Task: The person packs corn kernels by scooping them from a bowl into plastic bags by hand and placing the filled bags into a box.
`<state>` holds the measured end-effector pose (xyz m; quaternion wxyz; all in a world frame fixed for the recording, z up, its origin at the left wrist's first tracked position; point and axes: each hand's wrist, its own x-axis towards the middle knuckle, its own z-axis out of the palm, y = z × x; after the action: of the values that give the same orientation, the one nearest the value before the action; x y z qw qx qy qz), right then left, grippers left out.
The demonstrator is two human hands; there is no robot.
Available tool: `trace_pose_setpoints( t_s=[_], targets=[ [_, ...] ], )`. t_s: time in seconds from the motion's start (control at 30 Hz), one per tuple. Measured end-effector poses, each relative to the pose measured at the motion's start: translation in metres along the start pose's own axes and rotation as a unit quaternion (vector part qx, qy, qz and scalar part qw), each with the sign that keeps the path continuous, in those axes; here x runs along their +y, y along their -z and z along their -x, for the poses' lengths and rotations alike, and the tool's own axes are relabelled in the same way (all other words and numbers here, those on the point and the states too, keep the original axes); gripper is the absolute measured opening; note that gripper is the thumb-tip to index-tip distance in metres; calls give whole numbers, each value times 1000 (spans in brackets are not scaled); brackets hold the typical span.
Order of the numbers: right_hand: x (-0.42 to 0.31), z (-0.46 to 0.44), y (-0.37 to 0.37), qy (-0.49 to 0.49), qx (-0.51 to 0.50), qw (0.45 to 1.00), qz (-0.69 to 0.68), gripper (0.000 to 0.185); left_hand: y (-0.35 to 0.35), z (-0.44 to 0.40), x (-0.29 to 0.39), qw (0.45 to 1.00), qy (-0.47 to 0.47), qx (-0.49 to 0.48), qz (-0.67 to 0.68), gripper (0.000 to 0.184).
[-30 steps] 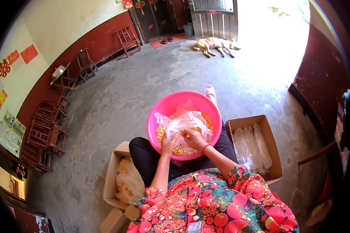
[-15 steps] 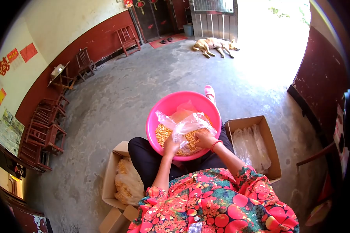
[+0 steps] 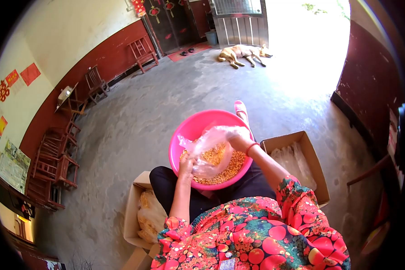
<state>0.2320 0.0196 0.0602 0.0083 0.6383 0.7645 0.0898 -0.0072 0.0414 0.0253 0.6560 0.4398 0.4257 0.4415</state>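
A pink basin (image 3: 176, 130) holding loose yellow corn kernels (image 3: 231, 168) rests on my lap. Above the kernels a clear plastic bag (image 3: 207, 146) is spread between my hands. My left hand (image 3: 186, 165) is closed on the bag's near-left edge, at the basin's left rim. My right hand (image 3: 240, 139), with a red bracelet at the wrist, is at the bag's far-right side. Its fingers are partly covered by the film and look closed on the plastic. Some kernels show through the bag; whether they lie inside it I cannot tell.
By my left leg stands a cardboard box (image 3: 132, 202) with bags of yellow kernels (image 3: 149, 216). Another cardboard box (image 3: 317, 164) with clear plastic bags (image 3: 297, 164) stands at my right. A dog (image 3: 243, 54) lies near the doorway; wooden chairs (image 3: 51, 157) line the left wall.
My right hand has risen from the kernels toward the basin's far-right side, stretching the bag. My left hand has shifted slightly left, still gripping the bag. The view has tilted a little.
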Motion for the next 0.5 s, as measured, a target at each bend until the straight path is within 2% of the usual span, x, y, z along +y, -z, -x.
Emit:
trace_pose_setpoints(
  t_s=[0.07, 0.17, 0.4, 0.47, 0.5],
  targets=[
    [0, -4, 37, -51, 100, 993, 47, 19, 0, -6, 19, 999, -18, 6, 29, 43],
    [1, -16, 51, -85, 159, 984, 5, 19, -2, -9, 36, 998, -40, 2, 45, 40],
    [-8, 4, 33, -127, 50, 984, -117, 20, 4, 0, -7, 998, -32, 14, 52, 31],
    [-19, 19, 22, -121, 37, 984, -125, 21, 11, -4, -28, 999, -42, -8, 13, 31],
    [-25, 26, 15, -55, 56, 981, -175, 23, 8, -3, -30, 999, -41, -10, 14, 31]
  ],
)
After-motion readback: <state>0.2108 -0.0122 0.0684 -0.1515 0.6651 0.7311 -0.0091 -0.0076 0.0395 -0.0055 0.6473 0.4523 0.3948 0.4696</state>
